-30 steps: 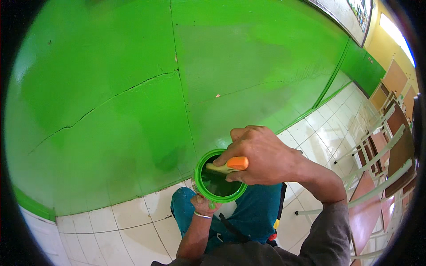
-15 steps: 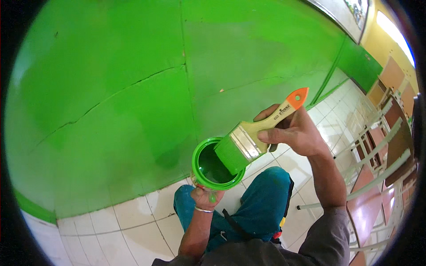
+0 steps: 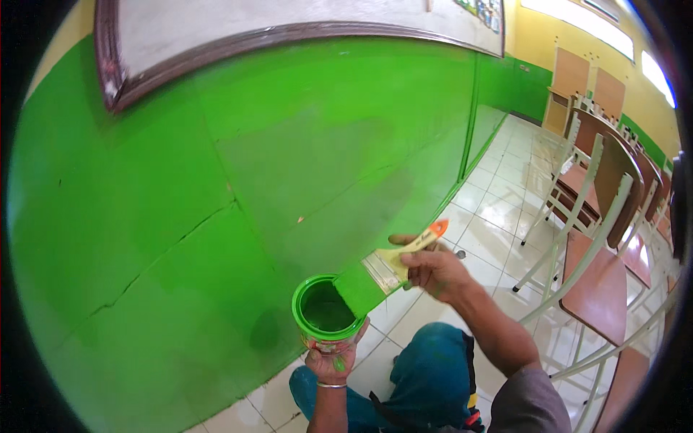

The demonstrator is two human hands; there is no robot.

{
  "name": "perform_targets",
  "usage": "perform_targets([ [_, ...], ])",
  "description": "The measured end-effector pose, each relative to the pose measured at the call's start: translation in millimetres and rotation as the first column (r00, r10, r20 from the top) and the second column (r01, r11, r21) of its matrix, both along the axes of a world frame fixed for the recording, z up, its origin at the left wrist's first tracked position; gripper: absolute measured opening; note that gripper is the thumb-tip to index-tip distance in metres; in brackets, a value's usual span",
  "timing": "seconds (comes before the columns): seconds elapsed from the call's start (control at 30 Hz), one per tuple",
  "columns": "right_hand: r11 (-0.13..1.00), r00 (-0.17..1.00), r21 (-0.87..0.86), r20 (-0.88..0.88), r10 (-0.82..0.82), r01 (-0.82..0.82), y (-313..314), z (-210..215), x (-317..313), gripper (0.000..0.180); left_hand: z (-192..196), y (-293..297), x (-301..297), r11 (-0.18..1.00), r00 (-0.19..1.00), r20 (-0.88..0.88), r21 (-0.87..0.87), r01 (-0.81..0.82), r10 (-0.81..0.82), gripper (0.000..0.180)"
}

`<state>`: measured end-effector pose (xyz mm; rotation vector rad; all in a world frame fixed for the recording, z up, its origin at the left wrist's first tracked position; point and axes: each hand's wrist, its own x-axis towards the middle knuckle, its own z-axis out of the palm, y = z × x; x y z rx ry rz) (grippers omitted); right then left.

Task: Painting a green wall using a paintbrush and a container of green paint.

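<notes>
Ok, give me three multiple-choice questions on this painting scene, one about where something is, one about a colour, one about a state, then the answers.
1. Where are the brush bristles?
A. at the paint can's rim
B. pressed on the wall
C. lying on the floor

2. What colour is the tip of the brush handle?
A. blue
B. orange
C. black

3. How is the paint can supported?
A. standing on the tiles
B. hanging from a hook
C. held up by the left hand

Answers: 1 A, the green bristles sit over the can's edge. 2 B, the handle ends in orange beyond the right hand. 3 C, fingers wrap it from below, above the knee.
</notes>
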<state>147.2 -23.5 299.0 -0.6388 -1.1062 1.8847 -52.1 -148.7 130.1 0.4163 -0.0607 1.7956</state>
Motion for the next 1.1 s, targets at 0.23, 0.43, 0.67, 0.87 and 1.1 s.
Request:
perform_targets([
  [0.23, 0.911, 0.808, -0.41, -0.52, -0.276, 0.047, 27, -69, 19, 0.038, 24, 20, 19, 0.999, 1.0, 0.019, -0.039, 0.016, -0.015, 0.102],
  [0.43, 0.957, 0.666, -0.264, -0.694, -0.274, 0.119, 111, -96, -2, 0.037, 42, 16, -4, 0.998, 0.995, -0.069, 0.014, -0.066, 0.067, 0.099],
  [0.67, 0.938, 0.838, -0.01, -0.446, -0.314, 0.346, 125, -87, -71, 0.047, 47, -9, -27, 0.988, 0.985, 0.077, 0.017, -0.154, 0.152, 0.103],
  [0.87, 0.744, 0.817, 0.34, -0.195, -0.542, 0.575, 167, -98, -85, 0.042, 54, -19, -32, 0.953, 0.951, -0.067, 0.013, -0.303, 0.303, 0.107],
  [1.1, 0.267, 0.371, 0.307, -0.358, -0.857, 0.913, 207, -87, -70, 0.031, 53, -20, -38, 0.932, 0.924, -0.139, -0.026, -0.362, 0.355, 0.109],
])
